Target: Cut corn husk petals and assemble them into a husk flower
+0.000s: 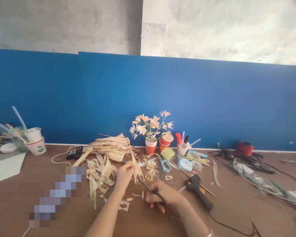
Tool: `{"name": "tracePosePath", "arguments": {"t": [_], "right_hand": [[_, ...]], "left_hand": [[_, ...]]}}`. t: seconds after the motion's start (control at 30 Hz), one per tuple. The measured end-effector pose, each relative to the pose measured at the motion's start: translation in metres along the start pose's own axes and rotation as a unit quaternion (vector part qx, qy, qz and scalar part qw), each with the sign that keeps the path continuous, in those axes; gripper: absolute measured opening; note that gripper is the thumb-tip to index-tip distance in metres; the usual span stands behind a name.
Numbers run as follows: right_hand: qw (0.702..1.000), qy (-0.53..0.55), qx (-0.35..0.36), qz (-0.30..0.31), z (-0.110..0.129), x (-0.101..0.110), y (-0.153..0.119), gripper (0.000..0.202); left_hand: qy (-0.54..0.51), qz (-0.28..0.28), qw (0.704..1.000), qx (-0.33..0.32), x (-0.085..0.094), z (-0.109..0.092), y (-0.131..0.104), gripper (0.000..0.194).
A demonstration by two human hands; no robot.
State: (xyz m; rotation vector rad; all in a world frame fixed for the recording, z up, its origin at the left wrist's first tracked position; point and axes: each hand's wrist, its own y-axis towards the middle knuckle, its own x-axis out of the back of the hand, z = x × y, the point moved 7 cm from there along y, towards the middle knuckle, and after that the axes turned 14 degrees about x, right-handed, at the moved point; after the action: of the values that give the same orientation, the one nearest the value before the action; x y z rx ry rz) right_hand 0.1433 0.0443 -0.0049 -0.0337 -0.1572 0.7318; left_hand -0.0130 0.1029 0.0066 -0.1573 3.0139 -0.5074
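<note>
1. Pale tan, fan-shaped strip of dried husk (137,170): the central piece, held at the left fingertips. Its narrow tip rises above and beyond them; its frayed, wider end hangs to their right.
2. Left hand (125,176): thumb and fingers pinch the strip partway along, a grip that probably leaves the wide end exposed to the blades.
3. Right hand (161,195): fingers curl around the loops of dark-handled scissors (144,183). The blades point from these fingers towards the wide end, presumably for access to its edge; whether they touch it cannot be told.
4. Small, pale, flat husk scraps (124,206): on the brown tabletop (135,225), below and between the 2 sets of fingers, where offcuts would naturally drop.
5. Layered heap of tan dried husks (111,146): beyond and left of the left fingers, presumably placed as stock within reach.
6. Black plastic glue gun (199,191): right of the right fingers, lying on its side. Its handle slants towards the near edge, likely for easy pickup.
7. Cream, pointed-petalled flowers (148,124) on green stems: well beyond both sets of fingers. An upright red-and-white paper cup (151,148) stands beneath them, apparently to prop the stems clear of the work.
</note>
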Motion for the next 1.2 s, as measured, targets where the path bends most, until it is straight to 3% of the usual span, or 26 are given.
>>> {"name": "tracePosePath", "arguments": {"t": [0.1,0.33,1.2], "right_hand": [[1.0,0.004,0.0,-0.006,-0.001,0.0,0.001,0.023],[1.0,0.01,0.002,-0.009,0.0,0.0,0.001,0.025],[0.999,-0.047,-0.013,-0.009,0.007,0.007,-0.007,0.012]], "left_hand": [[0.01,-0.008,1.0,0.002,-0.001,-0.001,-0.001,0.02],[-0.016,0.065,0.997,0.035,-0.015,0.002,-0.007,0.023],[-0.027,0.05,0.998,0.032,-0.014,0.005,-0.006,0.026]]}}
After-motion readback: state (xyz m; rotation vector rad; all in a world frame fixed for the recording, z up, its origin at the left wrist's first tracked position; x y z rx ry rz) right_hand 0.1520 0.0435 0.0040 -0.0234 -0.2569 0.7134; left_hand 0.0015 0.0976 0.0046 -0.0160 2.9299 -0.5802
